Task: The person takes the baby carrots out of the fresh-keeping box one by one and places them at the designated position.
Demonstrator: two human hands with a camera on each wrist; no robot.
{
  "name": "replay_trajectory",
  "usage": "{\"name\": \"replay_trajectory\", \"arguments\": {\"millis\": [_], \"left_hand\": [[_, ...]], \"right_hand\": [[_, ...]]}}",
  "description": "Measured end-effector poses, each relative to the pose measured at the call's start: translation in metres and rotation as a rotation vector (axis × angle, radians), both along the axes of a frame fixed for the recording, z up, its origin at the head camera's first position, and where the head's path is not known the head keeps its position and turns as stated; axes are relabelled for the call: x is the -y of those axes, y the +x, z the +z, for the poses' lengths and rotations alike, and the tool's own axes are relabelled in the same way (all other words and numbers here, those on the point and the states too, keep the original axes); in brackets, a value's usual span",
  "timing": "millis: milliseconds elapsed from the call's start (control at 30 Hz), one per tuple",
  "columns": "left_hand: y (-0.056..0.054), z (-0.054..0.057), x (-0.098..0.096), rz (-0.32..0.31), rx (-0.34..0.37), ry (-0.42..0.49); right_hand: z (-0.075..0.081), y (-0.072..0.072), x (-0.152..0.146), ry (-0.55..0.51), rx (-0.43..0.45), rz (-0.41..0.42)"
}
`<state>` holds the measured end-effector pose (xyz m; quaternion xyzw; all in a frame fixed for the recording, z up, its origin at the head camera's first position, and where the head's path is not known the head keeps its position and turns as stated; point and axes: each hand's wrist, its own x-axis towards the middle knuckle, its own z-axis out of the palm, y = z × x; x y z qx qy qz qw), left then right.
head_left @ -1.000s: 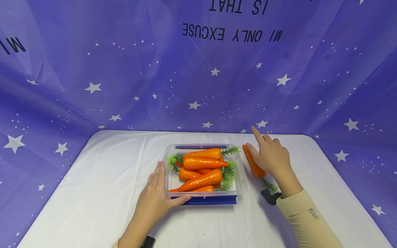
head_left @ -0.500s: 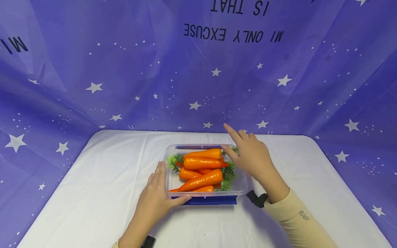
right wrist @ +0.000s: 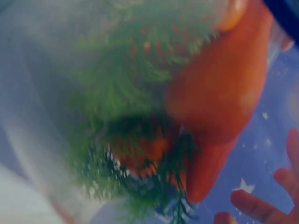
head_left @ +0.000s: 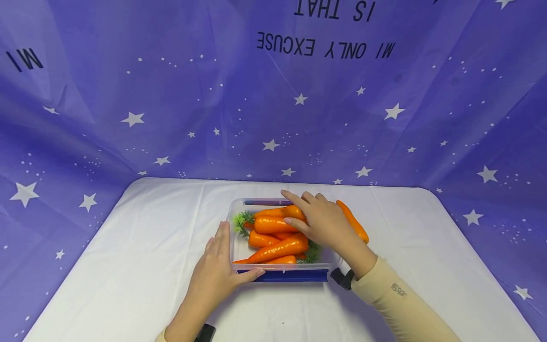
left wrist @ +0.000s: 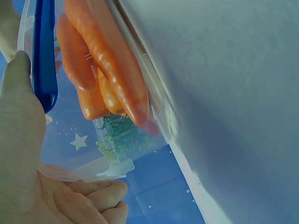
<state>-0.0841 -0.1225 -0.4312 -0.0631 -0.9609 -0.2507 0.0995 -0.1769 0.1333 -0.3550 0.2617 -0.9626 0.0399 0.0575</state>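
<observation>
Two hands of yours are at the clear container (head_left: 256, 267), with twelve o'clock taken as the table's far edge. Your left hand (head_left: 212, 266) holds its eight-o'clock corner: the fingers lie against the left wall and the thumb runs along the front edge by the blue latch (head_left: 295, 276) at six o'clock. Your right hand (head_left: 326, 223) is over the box's two-o'clock side, spread and pinching nothing, with the forefinger stretched out toward ten o'clock. You cannot tell from these views whether its thumb touches the carrot beneath.

Inside, several orange carrots (head_left: 278, 249) lie heaped across one another, mostly lengthwise from nine to three. Green tops (head_left: 242, 223) show at nine o'clock, and more greenery (right wrist: 117, 84) presses close to your right wrist camera, blurred through the plastic.

One loose carrot (head_left: 353, 222) lies on the white tablecloth (head_left: 128, 266) outside the box at three o'clock, its narrow tip aimed at eleven and your right forearm crossing just below it. A purple star-printed cloth (head_left: 239, 156) rises at twelve.
</observation>
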Motion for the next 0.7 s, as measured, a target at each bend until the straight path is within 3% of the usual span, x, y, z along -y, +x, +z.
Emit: {"name": "replay_trajectory", "arguments": {"millis": [200, 400, 700], "left_hand": [[0.000, 0.001, 0.000, 0.006, 0.013, -0.003], [0.000, 0.002, 0.000, 0.004, 0.022, 0.007], [0.000, 0.001, 0.000, 0.015, 0.028, 0.008]], "right_hand": [[-0.011, -0.004, 0.008, 0.018, 0.062, 0.040], [-0.020, -0.003, 0.014, 0.067, 0.061, 0.087], [-0.030, -0.005, 0.022, 0.010, 0.048, 0.173]]}}
